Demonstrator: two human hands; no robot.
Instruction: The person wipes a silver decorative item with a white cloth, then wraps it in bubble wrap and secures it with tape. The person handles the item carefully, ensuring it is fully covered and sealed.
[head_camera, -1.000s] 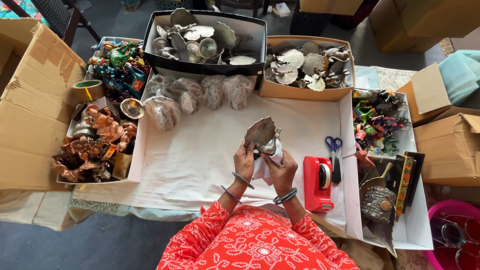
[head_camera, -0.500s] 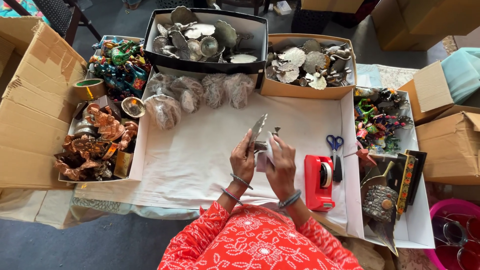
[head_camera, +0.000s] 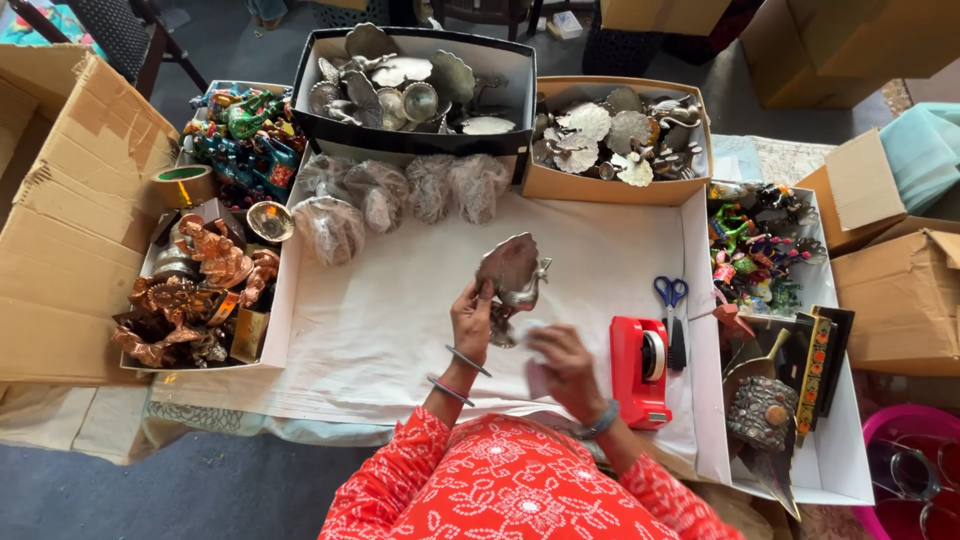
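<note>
My left hand (head_camera: 472, 322) holds up a grey metal peacock figure (head_camera: 512, 272) with a fan-shaped tail, over the white paper sheet (head_camera: 380, 330) on the table. My right hand (head_camera: 562, 362) is lower and to the right, fingers closed on a small pale cloth or piece of paper (head_camera: 536, 378), just apart from the figure. A red tape dispenser (head_camera: 640, 370) stands right of my right hand. Blue-handled scissors (head_camera: 672, 312) lie beside it.
A black box (head_camera: 410, 140) and a tan box (head_camera: 610, 185) of metal pieces stand at the back. Several wrapped bundles (head_camera: 400, 195) lie before them. A tray of copper figures (head_camera: 190, 290) sits left, a tray of coloured figures (head_camera: 760, 260) right, with cardboard boxes on both sides.
The peacock figure has turned so its broad tail faces up again. My right hand has come off it and dropped lower right, holding the pale cloth.
</note>
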